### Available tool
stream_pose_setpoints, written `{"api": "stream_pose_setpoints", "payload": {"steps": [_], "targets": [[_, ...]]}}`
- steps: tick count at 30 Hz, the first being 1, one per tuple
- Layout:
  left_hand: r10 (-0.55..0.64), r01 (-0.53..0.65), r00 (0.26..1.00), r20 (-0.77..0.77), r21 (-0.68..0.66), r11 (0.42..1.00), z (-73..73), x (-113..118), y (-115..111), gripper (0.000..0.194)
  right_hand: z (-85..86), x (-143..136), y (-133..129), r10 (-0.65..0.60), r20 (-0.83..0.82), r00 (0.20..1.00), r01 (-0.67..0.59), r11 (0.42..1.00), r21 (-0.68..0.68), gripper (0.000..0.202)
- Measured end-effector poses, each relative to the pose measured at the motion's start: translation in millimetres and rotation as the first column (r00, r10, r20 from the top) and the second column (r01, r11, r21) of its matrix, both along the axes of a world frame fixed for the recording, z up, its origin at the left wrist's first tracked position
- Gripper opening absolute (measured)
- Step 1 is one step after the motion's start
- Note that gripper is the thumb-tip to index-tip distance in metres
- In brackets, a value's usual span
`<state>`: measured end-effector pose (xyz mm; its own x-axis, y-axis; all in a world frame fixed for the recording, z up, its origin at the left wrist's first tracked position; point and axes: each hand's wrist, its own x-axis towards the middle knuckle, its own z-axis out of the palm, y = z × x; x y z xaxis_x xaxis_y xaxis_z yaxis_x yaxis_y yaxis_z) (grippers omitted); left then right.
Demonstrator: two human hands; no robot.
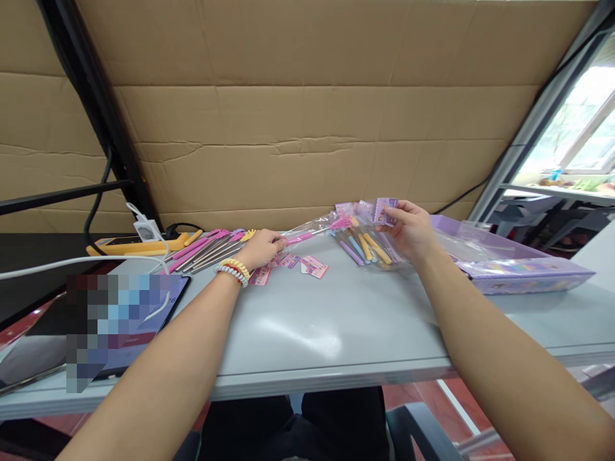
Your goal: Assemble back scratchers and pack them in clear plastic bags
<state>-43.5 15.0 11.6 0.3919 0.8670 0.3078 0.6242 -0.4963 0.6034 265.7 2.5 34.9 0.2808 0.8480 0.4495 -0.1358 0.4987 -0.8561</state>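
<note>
At L hand (262, 250), pink stick (300, 239) runs L–R, head (341, 222) R.

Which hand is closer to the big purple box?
The right hand: it is just left of the purple box, pinching a small purple card. The left hand is farther away, beside the metal sticks.
</note>
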Motion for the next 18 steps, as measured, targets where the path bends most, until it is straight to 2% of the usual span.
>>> {"api": "stream_pose_setpoints", "payload": {"steps": [3,6,8,11,15,18], "targets": [[-0.003,0.003,1.000,-0.002,-0.005,1.000,0.6,0.0,-0.4,0.028,-1.3,1.3,-0.1,0.045,-0.021,0.999,-0.045,0.999,0.007,0.024],[-0.009,0.009,1.000,0.002,-0.026,1.000,1.3,0.3,-1.3,0.028,-3.6,0.7,1.5,0.032,0.065,0.997,-0.034,0.999,0.033,0.025],[-0.001,0.001,1.000,0.006,-0.030,1.000,1.6,0.8,-1.8,0.028,-3.6,-0.6,2.7,-0.018,0.086,0.996,0.011,0.997,0.076,0.022],[0.013,-0.013,1.000,0.011,-0.030,0.999,1.6,1.6,-1.9,0.027,-0.7,-2.0,3.7,-0.113,0.013,0.994,0.110,0.986,0.128,0.017],[0.040,-0.040,0.999,-0.018,0.000,0.999,1.4,1.8,-1.3,0.027,3.6,-2.5,3.1,-0.207,-0.133,0.969,0.218,0.973,0.078,0.027],[0.057,-0.056,0.998,-0.025,0.019,0.998,1.7,1.3,-1.3,0.027,3.1,-3.3,2.3,-0.200,-0.098,0.975,0.207,0.976,0.068,0.030]]}}
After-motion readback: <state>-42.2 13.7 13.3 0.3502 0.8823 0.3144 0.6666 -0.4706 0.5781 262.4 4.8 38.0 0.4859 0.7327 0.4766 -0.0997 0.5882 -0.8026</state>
